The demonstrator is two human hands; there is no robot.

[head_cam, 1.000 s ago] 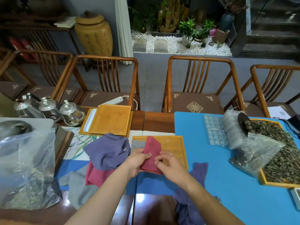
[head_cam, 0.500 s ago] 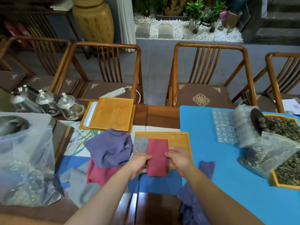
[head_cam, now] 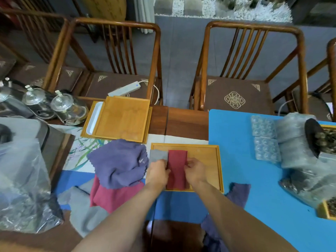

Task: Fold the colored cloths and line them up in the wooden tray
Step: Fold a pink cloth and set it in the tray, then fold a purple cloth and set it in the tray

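Loose pile: left of the tray, four unfolded cloths heaped on the counter — one grey cloth, one red cloth, one purple cloth on top, and a second grey one showing only as a strip under the red.
Tray: wooden, one in use; a second wooden tray sits beyond it, holding no cloth.
Folded grey: one, lying at the tray's left end.
Left hand: fingers curled, pinching the left edge of the folded red.
Folded red: one, lying in the tray just beside the folded grey, apparently touching it.
Right hand: fingers curled on the folded red's right edge.
Stray purple: one more unfolded cloth, right of the arms, off the tray's near right corner.
Progress: two of seven visible cloths folded and lined up; five appear left, and the tray's right half is bare.
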